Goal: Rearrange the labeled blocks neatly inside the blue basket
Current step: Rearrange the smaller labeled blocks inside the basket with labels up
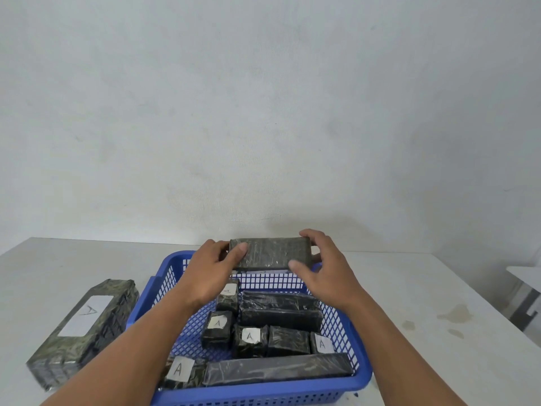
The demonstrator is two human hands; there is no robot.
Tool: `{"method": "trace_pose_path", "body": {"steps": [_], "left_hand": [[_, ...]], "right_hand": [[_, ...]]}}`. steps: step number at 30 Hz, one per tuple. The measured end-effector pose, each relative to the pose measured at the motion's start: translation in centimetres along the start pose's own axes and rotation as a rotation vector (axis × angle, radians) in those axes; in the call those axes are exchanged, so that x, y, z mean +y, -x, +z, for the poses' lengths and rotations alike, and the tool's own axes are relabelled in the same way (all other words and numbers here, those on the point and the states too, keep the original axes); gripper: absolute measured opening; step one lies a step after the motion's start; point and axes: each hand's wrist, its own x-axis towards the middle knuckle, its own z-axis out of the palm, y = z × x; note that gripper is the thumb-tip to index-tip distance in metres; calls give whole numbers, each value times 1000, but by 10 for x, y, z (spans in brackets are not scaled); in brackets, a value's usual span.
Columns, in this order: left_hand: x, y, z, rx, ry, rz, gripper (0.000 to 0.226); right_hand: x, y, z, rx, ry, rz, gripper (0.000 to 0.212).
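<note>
Behind both hands stands a plain pale wall, grey-white with faint marks. Under the hands lies a white table; to the right of the right hand its surface has some brownish stains. Further right, the edge of a second white table shows.

The blue basket stands on the table below the forearms. To the left of the left hand, outside the basket, a big dark wrapped block lies flat with a white label marked "A" on top.

Between the two hands, above the far rim of the basket, is a long dark block. Each hand grips one end of it, thumb on the near face and fingers curled over the far side.

Below the hands, inside the basket, lie a long block at the near wall and several small blocks, some with "A" labels.
</note>
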Motion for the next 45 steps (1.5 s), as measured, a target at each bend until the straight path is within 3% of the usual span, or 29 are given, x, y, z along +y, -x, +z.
{"method": "trace_pose_path", "body": {"steps": [2,4,11,13,17,20,27,30,33,36,39,45], "left_hand": [[0,0,-1,9,39,-33,72],[-2,-1,-2,-1,51,-52,73],[-1,0,-3,12,41,-11,82],[-1,2,-3,-9,52,27,74],[4,6,-1,-44,152,99,88],[5,7,0,-48,217,125,98],[4,6,6,-75,175,102,72],[0,6,4,-146,79,50,77],[-5,8,3,-172,-136,38,78],[-7,6,5,-118,-264,38,57],[-10,3,8,-169,-385,64,38],[-19,1,13,-270,-487,79,47]], "right_hand": [[2,2,1,-49,66,-45,73],[1,1,2,-53,109,-85,81],[0,1,1,2,102,-138,72],[0,1,1,42,79,-138,73],[-1,2,1,73,-44,-95,60],[-1,2,2,35,-3,-68,56],[-9,3,6,29,295,-301,64],[-9,-1,4,0,365,-289,56],[-6,-4,0,-154,419,-174,53],[-5,-7,2,-263,534,-126,41],[-6,-8,6,-328,604,-86,38],[-7,-12,13,-373,743,-34,19]]}}
